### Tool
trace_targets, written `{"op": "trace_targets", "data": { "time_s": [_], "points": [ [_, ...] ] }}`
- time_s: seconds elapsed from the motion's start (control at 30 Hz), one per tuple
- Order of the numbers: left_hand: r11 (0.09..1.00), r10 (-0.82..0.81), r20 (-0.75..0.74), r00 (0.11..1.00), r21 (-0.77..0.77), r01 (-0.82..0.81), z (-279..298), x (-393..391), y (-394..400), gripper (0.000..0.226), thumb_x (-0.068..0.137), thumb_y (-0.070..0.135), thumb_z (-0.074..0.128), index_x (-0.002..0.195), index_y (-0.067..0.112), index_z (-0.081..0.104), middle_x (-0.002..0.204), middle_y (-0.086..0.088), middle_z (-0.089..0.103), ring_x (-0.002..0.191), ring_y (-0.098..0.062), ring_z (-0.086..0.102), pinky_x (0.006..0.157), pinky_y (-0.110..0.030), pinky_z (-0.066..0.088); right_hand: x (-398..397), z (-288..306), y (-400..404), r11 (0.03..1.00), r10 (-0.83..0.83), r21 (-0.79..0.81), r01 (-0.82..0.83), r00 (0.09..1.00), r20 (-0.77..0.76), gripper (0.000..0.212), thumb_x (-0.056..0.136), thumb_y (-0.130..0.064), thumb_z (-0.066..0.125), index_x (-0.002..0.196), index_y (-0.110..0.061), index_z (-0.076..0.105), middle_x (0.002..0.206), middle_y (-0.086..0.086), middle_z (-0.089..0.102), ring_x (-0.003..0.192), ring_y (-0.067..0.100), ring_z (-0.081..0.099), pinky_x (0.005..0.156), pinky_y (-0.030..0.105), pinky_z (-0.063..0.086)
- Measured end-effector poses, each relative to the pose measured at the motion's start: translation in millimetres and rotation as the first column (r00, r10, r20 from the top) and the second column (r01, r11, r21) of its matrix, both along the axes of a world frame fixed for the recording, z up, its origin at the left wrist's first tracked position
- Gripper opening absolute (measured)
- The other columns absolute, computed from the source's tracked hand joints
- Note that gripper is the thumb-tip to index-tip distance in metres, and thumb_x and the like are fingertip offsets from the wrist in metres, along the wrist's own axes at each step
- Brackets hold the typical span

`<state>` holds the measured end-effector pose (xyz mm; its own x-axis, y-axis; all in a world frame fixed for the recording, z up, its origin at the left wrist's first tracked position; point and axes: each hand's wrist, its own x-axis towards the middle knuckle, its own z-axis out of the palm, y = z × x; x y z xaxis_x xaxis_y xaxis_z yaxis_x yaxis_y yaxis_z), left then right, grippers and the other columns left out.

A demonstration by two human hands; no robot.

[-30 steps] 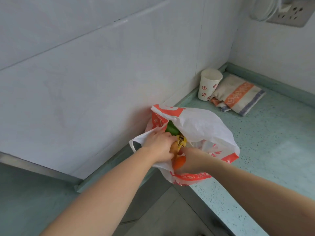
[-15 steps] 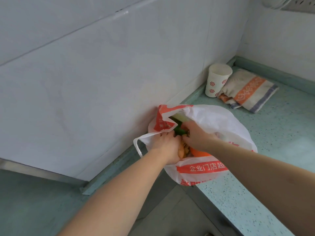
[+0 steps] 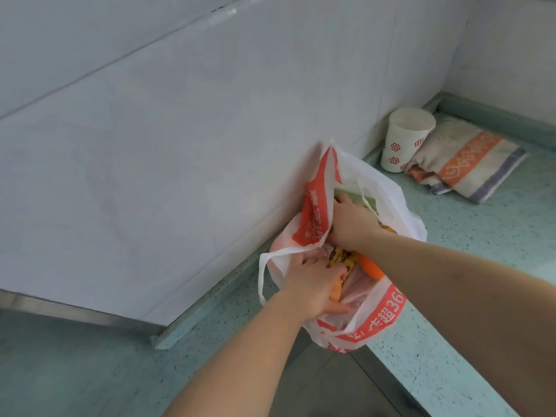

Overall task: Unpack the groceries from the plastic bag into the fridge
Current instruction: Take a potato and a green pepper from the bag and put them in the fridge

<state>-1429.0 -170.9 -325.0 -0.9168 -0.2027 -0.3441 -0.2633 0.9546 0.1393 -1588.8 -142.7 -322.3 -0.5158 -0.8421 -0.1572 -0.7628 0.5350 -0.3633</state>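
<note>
A white plastic bag (image 3: 382, 314) with red print stands open on the counter against the wall. My left hand (image 3: 313, 284) is at its near rim, fingers and thumb curled round an orange item (image 3: 335, 291) just inside. My right hand (image 3: 350, 219) reaches deeper into the bag, its fingers curled over the edge of a pale green packet (image 3: 365, 200). Between my hands show a yellow-brown wrapper (image 3: 341, 256) and a round orange fruit (image 3: 371, 267). The bag hides the rest of what it holds. No fridge is in view.
The speckled green counter (image 3: 487, 254) runs to the right into a corner. A paper cup (image 3: 404, 139) with red marks and a folded striped towel (image 3: 464, 159) stand there. White tiled wall (image 3: 180, 130) is directly behind the bag. The counter's front edge drops to the floor below the bag.
My right hand has pushed further up into the bag onto the green packet. The bag's far flap now stands upright. My left hand stays at the near rim.
</note>
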Motion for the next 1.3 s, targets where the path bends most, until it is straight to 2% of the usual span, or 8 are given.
{"op": "trace_targets", "data": {
  "time_s": [0.13, 0.27, 0.43, 0.53, 0.6, 0.83, 1.13, 1.3],
  "points": [
    [0.998, 0.054, -0.057, 0.997, 0.037, -0.052, 1.6, -1.0, -7.0, 0.063, 0.075, 0.072, 0.058, 0.123, 0.033, 0.049, 0.136, 0.004, 0.050, 0.128, -0.022, 0.038, 0.108, -0.040, 0.018, 3.6, 9.7, 13.2, 1.000, -0.018, -0.019, 0.020, 0.996, 0.085, 0.088, 0.067, -0.050, 0.071, 0.142, -0.029, 0.031, 0.134, 0.006, 0.042, 0.117, 0.030, 0.049, 0.083, 0.037, 0.047],
    [0.959, 0.250, -0.184, 0.950, 0.182, -0.217, 12.3, -5.9, -12.9, 0.051, 0.074, 0.068, 0.062, 0.114, 0.039, 0.050, 0.124, 0.012, 0.053, 0.115, -0.016, 0.046, 0.098, -0.036, 0.038, -12.0, 25.8, 39.9, 0.985, -0.174, 0.062, 0.164, 0.955, 0.241, 0.025, 0.072, -0.042, 0.068, 0.082, -0.020, 0.059, 0.082, -0.001, 0.058, 0.083, 0.021, 0.057, 0.066, 0.027, 0.037],
    [0.853, 0.486, -0.256, 0.836, 0.347, -0.390, 38.6, -22.8, -9.9, 0.049, 0.077, 0.066, 0.060, 0.115, 0.041, 0.044, 0.122, 0.012, 0.051, 0.106, -0.015, 0.052, 0.087, -0.040, 0.053, -28.6, 54.9, 72.1, 0.887, -0.389, 0.392, 0.245, 0.853, 0.348, 0.058, 0.079, -0.057, 0.064, 0.122, -0.022, 0.048, 0.113, 0.006, 0.056, 0.095, 0.019, 0.049, 0.080, 0.028, 0.040],
    [0.833, 0.509, -0.292, 0.810, 0.404, -0.378, 61.3, -30.5, -5.3, 0.041, 0.083, 0.054, 0.064, 0.116, 0.036, 0.047, 0.121, 0.009, 0.050, 0.105, -0.015, 0.052, 0.086, -0.034, 0.054, -35.8, 79.8, 87.2, 0.918, -0.377, 0.284, 0.277, 0.831, 0.410, 0.070, 0.070, -0.057, 0.074, 0.124, -0.024, 0.044, 0.108, 0.001, 0.050, 0.101, 0.019, 0.049, 0.089, 0.029, 0.044],
    [0.825, 0.509, -0.302, 0.806, 0.439, -0.356, 74.9, -32.5, -4.1, 0.040, 0.085, 0.046, 0.066, 0.117, 0.031, 0.049, 0.126, 0.006, 0.050, 0.109, -0.015, 0.052, 0.087, -0.031, 0.052, -35.5, 93.0, 93.6, 0.928, -0.370, 0.238, 0.285, 0.760, 0.534, 0.060, 0.072, -0.047, 0.078, 0.116, -0.024, 0.043, 0.102, -0.003, 0.053, 0.099, 0.017, 0.051, 0.090, 0.026, 0.046],
    [0.835, 0.480, -0.334, 0.811, 0.456, -0.307, 106.9, -25.1, -7.4, 0.039, 0.085, 0.033, 0.071, 0.116, 0.026, 0.049, 0.128, 0.002, 0.052, 0.114, -0.016, 0.052, 0.091, -0.029, 0.049, -40.7, 138.3, 123.6, 0.939, -0.275, -0.029, 0.343, 0.799, 0.535, 0.061, 0.071, -0.033, 0.082, 0.120, -0.030, 0.044, 0.105, -0.003, 0.056, 0.091, 0.012, 0.058, 0.067, 0.022, 0.053],
    [0.826, 0.447, -0.361, 0.818, 0.517, -0.223, 129.1, -10.5, -4.0, 0.057, 0.071, 0.041, 0.081, 0.108, 0.035, 0.039, 0.118, 0.011, 0.050, 0.109, -0.014, 0.053, 0.086, -0.038, 0.057, 12.5, 156.9, 138.0, 0.932, -0.349, 0.077, 0.354, 0.820, 0.453, 0.066, 0.072, -0.042, 0.080, 0.123, -0.029, 0.040, 0.103, -0.005, 0.051, 0.092, 0.013, 0.053, 0.077, 0.026, 0.053],
    [0.833, 0.447, -0.393, 0.804, 0.511, -0.214, 132.4, 13.3, -10.0, 0.060, 0.067, 0.047, 0.082, 0.110, 0.035, 0.041, 0.117, 0.012, 0.050, 0.107, -0.013, 0.053, 0.086, -0.034, 0.054, 52.1, 160.6, 136.7, 0.918, -0.356, 0.022, 0.395, 0.801, 0.482, 0.064, 0.075, -0.041, 0.078, 0.122, -0.030, 0.037, 0.103, -0.007, 0.046, 0.095, 0.012, 0.051, 0.068, 0.021, 0.051]
  ]
}}
